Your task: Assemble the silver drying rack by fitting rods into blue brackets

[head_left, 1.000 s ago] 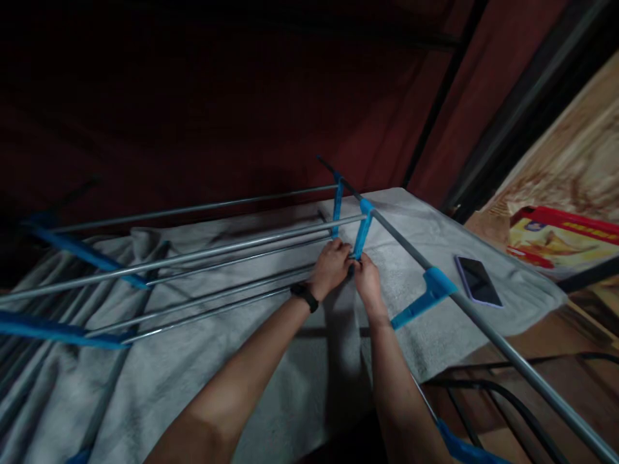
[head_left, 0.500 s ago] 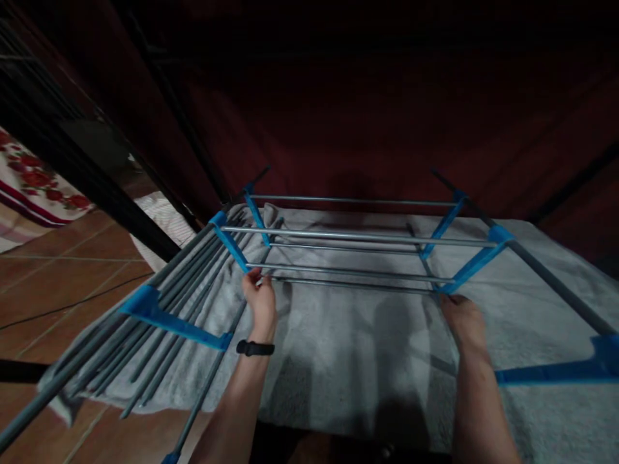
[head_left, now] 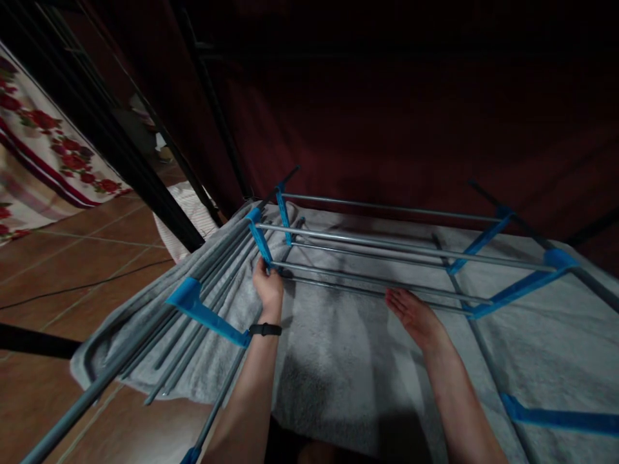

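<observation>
A partly assembled rack of grey metal tubes [head_left: 396, 245] and blue plastic brackets stands on a grey blanket. At the rack's left side, my left hand [head_left: 269, 287], with a dark band on the wrist, is closed around the lower end of a blue bracket [head_left: 262, 243], where a crossbar meets it. My right hand [head_left: 414, 317] has its fingers stretched out just by the lower crossbars, gripping nothing; whether the fingertips touch a bar I cannot tell. To its right is another blue bracket [head_left: 520, 291]. Nearer to me are a left front bracket [head_left: 207, 317] and a right front bracket [head_left: 568, 419].
Several loose grey tubes [head_left: 178, 351] lie on the left part of the grey blanket [head_left: 333, 348]. A black post [head_left: 145, 174] rises at the left, with a dark red curtain [head_left: 387, 129] behind. Beyond the post are a tiled floor [head_left: 111, 258], a cable and a flowered cloth [head_left: 62, 148].
My right hand has let go of the right bracket's lower end and moved left along the crossbars, fingers straightened. My left hand stays at the left bracket. The view has shifted.
</observation>
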Available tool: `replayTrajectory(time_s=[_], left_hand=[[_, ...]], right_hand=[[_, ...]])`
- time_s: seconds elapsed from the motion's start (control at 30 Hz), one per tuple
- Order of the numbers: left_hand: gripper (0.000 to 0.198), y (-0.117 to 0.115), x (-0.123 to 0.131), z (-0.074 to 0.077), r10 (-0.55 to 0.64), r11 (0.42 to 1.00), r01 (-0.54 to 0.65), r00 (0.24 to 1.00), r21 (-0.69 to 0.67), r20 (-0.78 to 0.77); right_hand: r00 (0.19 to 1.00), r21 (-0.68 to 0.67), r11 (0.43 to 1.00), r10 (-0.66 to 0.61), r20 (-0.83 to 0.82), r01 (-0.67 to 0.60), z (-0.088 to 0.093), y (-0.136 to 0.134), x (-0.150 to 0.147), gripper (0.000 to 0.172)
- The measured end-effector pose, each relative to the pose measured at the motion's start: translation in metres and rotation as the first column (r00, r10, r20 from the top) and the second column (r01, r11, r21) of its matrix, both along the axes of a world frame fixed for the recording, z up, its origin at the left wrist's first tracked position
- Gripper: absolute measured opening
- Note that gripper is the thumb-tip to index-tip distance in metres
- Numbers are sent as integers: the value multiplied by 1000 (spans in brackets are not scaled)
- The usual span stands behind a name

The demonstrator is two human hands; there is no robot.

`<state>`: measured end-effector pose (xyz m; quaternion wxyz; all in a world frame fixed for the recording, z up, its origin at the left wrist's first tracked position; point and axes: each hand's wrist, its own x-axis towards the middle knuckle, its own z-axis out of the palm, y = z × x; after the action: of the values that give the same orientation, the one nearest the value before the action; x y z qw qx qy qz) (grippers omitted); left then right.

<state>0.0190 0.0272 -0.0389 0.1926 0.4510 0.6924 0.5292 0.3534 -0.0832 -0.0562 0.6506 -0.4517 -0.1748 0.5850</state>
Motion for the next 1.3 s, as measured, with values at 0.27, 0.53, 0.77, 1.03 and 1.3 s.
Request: replayTrajectory(time_s=[0.27,0.53,0.77,1.03,1.3], left_hand=[[41,-3,-2,1,15,999,-15,1000,38,-12],[29,7,-5,-14,2,979,-25,993,203,116],[33,16,-9,-25,-7,970,-63,959,237,282],[37,7,-6,-24,50,971,-78,990,225,129],[39,2,-4,-23,47,970,-60,997,237,60]], right_hand=[[994,82,994,-63,-92,71,3,18,-19,11],[979,75,981,-171,-110,180,-8,23,-22,21],[965,108,960,-252,-71,259,-10,22,-29,30],[950,125,942,-309,-42,312,-13,23,-34,32],[945,126,936,-326,-39,328,-13,25,-39,32]])
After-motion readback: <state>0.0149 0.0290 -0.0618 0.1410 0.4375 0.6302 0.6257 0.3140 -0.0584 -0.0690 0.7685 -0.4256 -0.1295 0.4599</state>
